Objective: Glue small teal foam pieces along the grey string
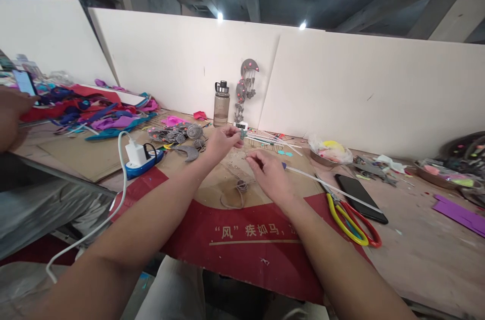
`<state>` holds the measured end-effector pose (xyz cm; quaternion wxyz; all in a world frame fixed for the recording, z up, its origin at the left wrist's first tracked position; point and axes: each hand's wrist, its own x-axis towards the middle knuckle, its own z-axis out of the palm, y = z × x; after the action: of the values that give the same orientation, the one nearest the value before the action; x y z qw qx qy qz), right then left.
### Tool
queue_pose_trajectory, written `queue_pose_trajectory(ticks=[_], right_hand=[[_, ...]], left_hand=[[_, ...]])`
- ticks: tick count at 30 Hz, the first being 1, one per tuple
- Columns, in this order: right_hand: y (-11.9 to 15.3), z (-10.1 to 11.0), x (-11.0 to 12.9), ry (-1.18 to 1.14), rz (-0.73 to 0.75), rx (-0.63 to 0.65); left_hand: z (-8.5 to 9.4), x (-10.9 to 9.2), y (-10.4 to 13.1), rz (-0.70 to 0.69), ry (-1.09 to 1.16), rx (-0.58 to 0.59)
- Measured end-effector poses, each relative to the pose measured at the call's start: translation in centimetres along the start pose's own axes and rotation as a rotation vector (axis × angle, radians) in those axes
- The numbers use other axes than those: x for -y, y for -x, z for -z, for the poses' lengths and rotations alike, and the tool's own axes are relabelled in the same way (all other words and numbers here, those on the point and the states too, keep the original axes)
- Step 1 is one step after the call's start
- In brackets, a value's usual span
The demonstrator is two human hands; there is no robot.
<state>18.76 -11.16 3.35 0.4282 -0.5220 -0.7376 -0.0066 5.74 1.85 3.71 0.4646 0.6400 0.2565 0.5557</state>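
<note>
My left hand (223, 144) pinches a small teal-grey piece (243, 134) between thumb and fingertips above the cardboard. Close by on the right, my right hand (271, 174) has its thumb and fingertips pressed together; whatever they hold is too small to make out. Below both hands lies a small tangle of grey cord (241, 186) with a loose loop. A long clear rod (333, 186) runs out to the right from a blue end beside my right hand. Left of my left hand are a grey felt crescent (188, 152) and a ball of grey yarn (195, 131).
Yellow-and-red-handled scissors (350, 221) and a black phone (361, 198) lie at right. A water bottle (222, 105) and grey moon hanging (249, 66) stand at the back. A blue power strip (144, 166) and felt scraps (113, 120) are left, near another person's hand (15, 108).
</note>
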Motion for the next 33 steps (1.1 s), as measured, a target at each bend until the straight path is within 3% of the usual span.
queue_pose_trajectory(ticks=[4, 9, 11, 15, 17, 22, 23, 25, 27, 30, 33], right_hand=[[0.3, 0.0, 1.4, -0.057, 0.103, 0.084], [0.4, 1.4, 2.8, -0.172, 0.145, 0.041], [0.5, 2.1, 3.5, -0.246, 0.202, 0.085], [0.5, 3.0, 3.9, -0.332, 0.279, 0.392], [0.2, 3.4, 3.0, -0.281, 0.130, 0.393], [-0.7, 4.9, -1.9, 0.307, -0.409, 0.013], [-0.7, 5.0, -3.0, 0.420, -0.486, 0.020], [-0.6, 4.6, -4.9, 0.559, -0.628, 0.157], [-0.2, 3.7, -6.3, 0.557, -0.666, 0.263], [0.4, 2.0, -7.4, 0.460, -0.740, 0.270], [0.3, 1.7, -7.0, 0.406, -0.807, 0.222]], left_hand=[[2.8, -0.6, -2.0, -0.092, 0.192, -0.218], [5.6, -1.3, -3.3, -0.166, 0.377, -0.486], [6.0, -1.3, -3.5, -0.148, 0.437, -0.531], [5.6, -0.8, -3.3, -0.079, 0.521, -0.467], [5.3, -0.7, -3.2, -0.052, 0.533, -0.397], [4.9, -0.9, -2.7, 0.006, 0.529, -0.325], [4.9, -1.0, -2.6, 0.012, 0.521, -0.321], [4.7, -1.2, -2.5, 0.014, 0.501, -0.316], [4.4, -1.2, -2.3, 0.012, 0.477, -0.309], [3.6, -1.0, -2.0, 0.018, 0.416, -0.267], [2.6, -0.7, -1.5, 0.042, 0.343, -0.209]])
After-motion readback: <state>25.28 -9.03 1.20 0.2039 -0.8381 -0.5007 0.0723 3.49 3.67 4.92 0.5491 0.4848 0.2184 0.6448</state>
